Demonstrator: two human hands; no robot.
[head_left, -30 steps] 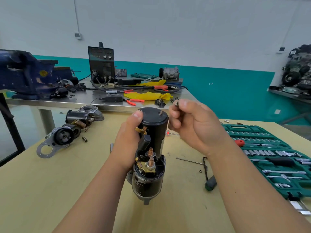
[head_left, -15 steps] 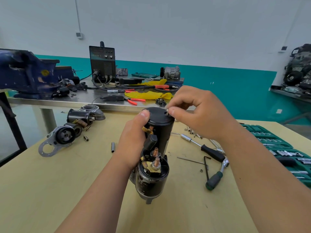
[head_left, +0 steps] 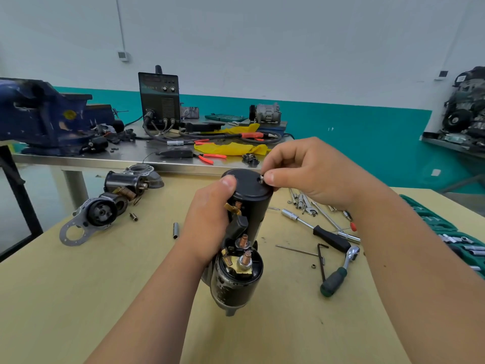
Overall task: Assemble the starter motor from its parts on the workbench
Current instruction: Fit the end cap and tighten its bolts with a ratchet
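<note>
Starter motor gripped, bolt pinched (welder lettering illegible)

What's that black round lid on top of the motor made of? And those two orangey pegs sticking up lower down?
The black lid looks like painted metal: smooth and even, with a soft sheen, though hard plastic can't be ruled out. The two pegs look like copper, or copper-plated steel: shiny reddish-orange, and ridged like screw threads.
</note>
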